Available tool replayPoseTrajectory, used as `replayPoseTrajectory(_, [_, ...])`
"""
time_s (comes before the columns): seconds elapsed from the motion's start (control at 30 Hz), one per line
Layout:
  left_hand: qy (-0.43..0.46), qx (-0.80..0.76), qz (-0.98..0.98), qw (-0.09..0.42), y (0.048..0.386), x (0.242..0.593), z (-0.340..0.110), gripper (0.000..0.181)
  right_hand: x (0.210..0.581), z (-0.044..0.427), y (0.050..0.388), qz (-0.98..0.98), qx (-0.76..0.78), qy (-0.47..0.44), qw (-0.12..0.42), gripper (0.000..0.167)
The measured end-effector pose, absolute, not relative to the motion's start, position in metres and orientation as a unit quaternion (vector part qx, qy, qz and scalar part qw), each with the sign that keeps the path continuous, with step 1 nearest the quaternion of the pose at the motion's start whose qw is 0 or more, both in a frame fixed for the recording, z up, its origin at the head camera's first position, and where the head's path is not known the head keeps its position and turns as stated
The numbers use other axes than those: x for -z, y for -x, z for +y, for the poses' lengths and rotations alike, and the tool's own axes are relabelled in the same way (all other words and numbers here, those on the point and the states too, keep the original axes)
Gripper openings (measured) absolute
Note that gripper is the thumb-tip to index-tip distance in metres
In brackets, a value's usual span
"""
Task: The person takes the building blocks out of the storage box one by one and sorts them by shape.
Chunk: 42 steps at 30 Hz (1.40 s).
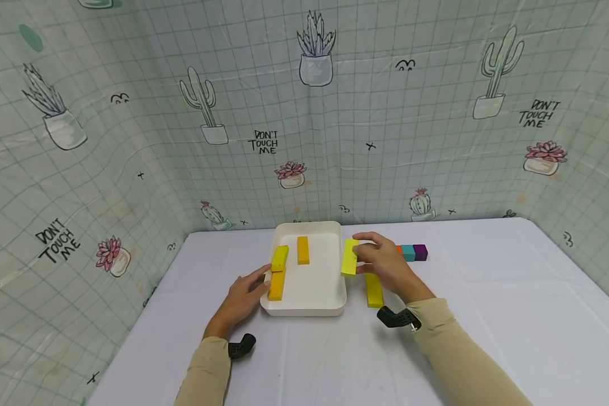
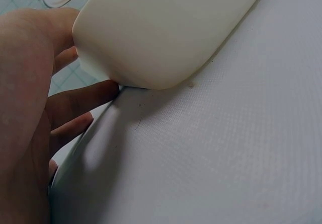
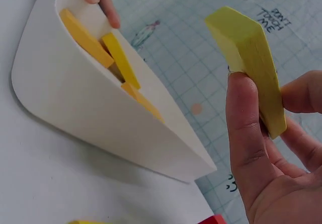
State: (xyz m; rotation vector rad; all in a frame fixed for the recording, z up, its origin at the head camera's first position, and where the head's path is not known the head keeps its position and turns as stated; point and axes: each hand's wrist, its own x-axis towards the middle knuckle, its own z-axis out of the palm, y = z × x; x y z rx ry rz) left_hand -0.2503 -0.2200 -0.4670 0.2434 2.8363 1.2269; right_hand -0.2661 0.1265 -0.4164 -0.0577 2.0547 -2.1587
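Observation:
Above the right rim of a white tray, my right hand pinches a bright yellow wooden block between thumb and fingers. The right wrist view shows this block tilted and off the table. My left hand holds the tray's left rim, thumb over the edge; in the left wrist view a finger touches the tray's outer corner. Inside the tray lie a yellow block, an orange-yellow block end to end with it, and another orange-yellow block towards the back.
A yellow block lies on the white table right of the tray, below my right hand. Farther right are a teal block and a purple block, with an orange-red one partly hidden by the hand. Patterned cloth hangs behind.

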Motion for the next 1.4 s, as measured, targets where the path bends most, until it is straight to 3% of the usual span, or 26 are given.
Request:
replayPoseTrajectory(0.6, [-0.077, -0.4, 0.913, 0.02, 0.249, 0.466, -0.22, 0.05, 0.418, 0.155, 0.262, 0.719, 0.691, 0.02, 0.072, 0.05])
replayPoseTrajectory(1.4, [-0.078, -0.398, 0.914, 0.022, 0.249, 0.465, -0.219, 0.051, 0.43, 0.196, 0.253, 0.782, 0.615, 0.024, 0.102, 0.053])
